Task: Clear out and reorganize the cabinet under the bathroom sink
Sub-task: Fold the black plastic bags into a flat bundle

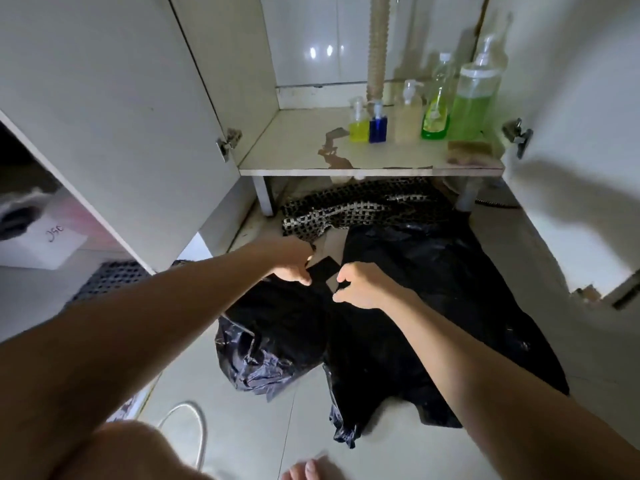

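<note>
White open-doored cabinet (138, 98) under the sink across the upper frame, both doors swung wide, a ribbed beige drain hose (378, 46) dropping down its middle. Pale tiled floor (270, 427) below, with a large black plastic rubbish bag (433, 306) spread flat in front of the cabinet and reaching toward the lower right. Crumpled second black plastic bag (263, 348) just to its left, touching it. Black-and-white checked mat (356, 206) bunched on the floor beneath the cabinet's raised white shelf (294, 150), partly under the shelf edge. On that shelf, toward the right, a row of five bottles: tall clear pump bottle of green liquid (474, 105), slim clear bottle with green liquid low down (437, 109), pale beige pump bottle (409, 116), small blue bottle (378, 124), small yellow bottle (358, 123); brown sponge (469, 152) at the shelf's front right corner. Left hand (294, 265) and right hand (360, 285) close together over the upper edge of the bags, each set of fingers pinched shut on a fold of black plastic, a small flap held between them. Bare toes (304, 471) at the bottom edge.
</note>
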`<act>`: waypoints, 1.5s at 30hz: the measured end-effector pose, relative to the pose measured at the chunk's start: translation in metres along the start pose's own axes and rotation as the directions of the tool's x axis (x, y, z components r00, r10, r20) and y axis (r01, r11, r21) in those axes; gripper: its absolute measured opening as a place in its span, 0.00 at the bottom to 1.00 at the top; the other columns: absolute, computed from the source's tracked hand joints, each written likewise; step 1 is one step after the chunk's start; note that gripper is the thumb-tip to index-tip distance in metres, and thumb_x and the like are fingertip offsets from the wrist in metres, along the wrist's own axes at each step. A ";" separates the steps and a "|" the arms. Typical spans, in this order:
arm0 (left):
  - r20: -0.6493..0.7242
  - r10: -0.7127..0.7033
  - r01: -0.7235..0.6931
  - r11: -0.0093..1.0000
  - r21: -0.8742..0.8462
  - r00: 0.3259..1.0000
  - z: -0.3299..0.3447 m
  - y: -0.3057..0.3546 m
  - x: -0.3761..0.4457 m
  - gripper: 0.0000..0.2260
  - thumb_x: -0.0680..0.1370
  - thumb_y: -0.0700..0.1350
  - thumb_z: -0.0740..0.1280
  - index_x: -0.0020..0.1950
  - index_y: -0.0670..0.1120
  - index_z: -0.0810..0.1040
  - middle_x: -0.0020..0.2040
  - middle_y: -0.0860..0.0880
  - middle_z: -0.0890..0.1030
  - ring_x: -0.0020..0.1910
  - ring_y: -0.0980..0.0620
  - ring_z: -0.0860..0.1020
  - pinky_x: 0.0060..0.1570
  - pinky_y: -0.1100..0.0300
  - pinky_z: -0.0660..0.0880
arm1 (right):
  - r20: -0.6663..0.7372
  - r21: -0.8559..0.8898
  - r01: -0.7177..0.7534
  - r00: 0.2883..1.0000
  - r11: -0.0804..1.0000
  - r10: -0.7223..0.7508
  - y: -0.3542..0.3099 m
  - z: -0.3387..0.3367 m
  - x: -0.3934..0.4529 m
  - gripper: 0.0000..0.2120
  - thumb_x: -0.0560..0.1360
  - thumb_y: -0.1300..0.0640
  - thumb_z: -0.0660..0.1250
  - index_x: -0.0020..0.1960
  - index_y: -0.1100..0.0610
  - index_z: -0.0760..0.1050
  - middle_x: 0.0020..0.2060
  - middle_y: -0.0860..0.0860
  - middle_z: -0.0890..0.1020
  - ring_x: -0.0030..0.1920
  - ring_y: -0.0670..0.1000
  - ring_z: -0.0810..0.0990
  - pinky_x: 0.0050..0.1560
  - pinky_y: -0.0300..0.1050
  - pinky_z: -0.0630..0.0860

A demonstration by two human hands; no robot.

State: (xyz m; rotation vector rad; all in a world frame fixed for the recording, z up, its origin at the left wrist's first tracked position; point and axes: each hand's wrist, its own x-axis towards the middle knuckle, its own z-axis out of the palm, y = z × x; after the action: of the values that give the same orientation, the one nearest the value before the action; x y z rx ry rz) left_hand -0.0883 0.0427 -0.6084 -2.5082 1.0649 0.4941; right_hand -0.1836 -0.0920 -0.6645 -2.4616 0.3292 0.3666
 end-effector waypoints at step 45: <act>-0.522 -0.505 0.357 0.861 -0.362 0.688 -0.014 -0.120 -0.068 0.13 0.76 0.39 0.63 0.57 0.51 0.79 0.49 0.45 0.81 0.47 0.42 0.81 0.45 0.54 0.76 | -0.378 0.468 0.326 0.914 0.821 -0.147 -0.093 -0.043 0.032 0.16 0.81 0.53 0.58 0.38 0.62 0.68 0.28 0.52 0.66 0.30 0.48 0.64 0.28 0.38 0.60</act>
State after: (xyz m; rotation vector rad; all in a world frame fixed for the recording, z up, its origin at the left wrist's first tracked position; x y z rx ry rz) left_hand -0.0416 0.1551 -0.5424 -3.0968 0.5451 -0.3857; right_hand -0.1160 -0.0510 -0.5912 -1.9729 0.2112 -0.2282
